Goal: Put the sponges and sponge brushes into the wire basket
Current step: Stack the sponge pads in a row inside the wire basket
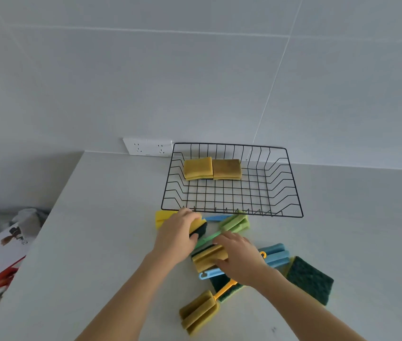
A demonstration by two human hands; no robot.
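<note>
left hand (pixel 179 231) closed over yellow-and-black foam sponge (pixel 198 228) on counter (pixel 111 217) | right hand (pixel 238 254) gripping ochre sponge (pixel 208 258) | wire basket (pixel 291 183) just beyond, two spongy ochre blocks (pixel 212 168) inside | ribbed brushes (pixel 200 312) scattered nearby

Black wire basket (pixel 291 183) holds two yellow sponges (pixel 212 168) side by side at its back; sponges and sponge brushes (pixel 234 221) lie scattered before it, perhaps seven or so.

One basket (pixel 291 183) holds two sponges (pixel 198 168). On the counter (pixel 111 242) lie four brushes (pixel 198 312), about four loose sponges (pixel 309 279), and two hands (pixel 179 231).
</note>
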